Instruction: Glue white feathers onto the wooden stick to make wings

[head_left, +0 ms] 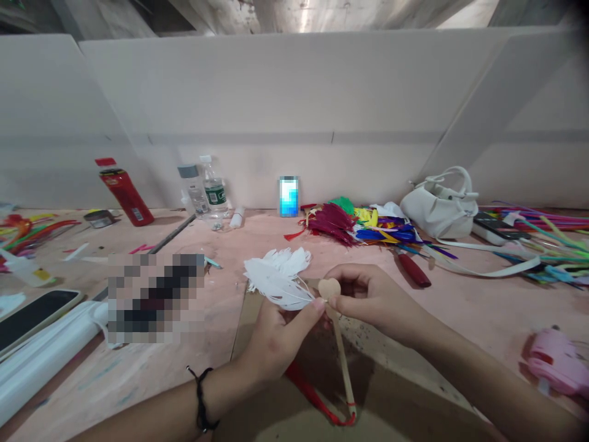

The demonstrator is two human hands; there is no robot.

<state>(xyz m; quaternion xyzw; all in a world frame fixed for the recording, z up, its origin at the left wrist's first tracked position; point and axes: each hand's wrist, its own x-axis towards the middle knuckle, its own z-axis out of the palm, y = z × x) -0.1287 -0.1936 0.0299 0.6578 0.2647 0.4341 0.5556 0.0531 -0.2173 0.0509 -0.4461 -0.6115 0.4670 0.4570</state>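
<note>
White feathers [278, 276] spread out to the upper left of my left hand [283, 334], which pinches their quill ends between thumb and fingers. Close beside it, my right hand [368, 294] grips a small heart-shaped wooden piece [330, 287] at the top of a thin wooden stick [341, 362]. The thumbs nearly meet where quills, heart and stick come together; whether they are joined there is hidden. From the stick's lower end hangs a red ribbon [317, 402], its other end passing behind my left hand. Brown cardboard [391, 393] lies beneath.
Coloured feathers [331, 222] are heaped at the back, near a white handbag [439, 202] and a red-handled tool [414, 269]. A lit phone [289, 196] leans on the white partition. Bottles [215, 193] stand left of it. A pink device [554, 359] lies at right.
</note>
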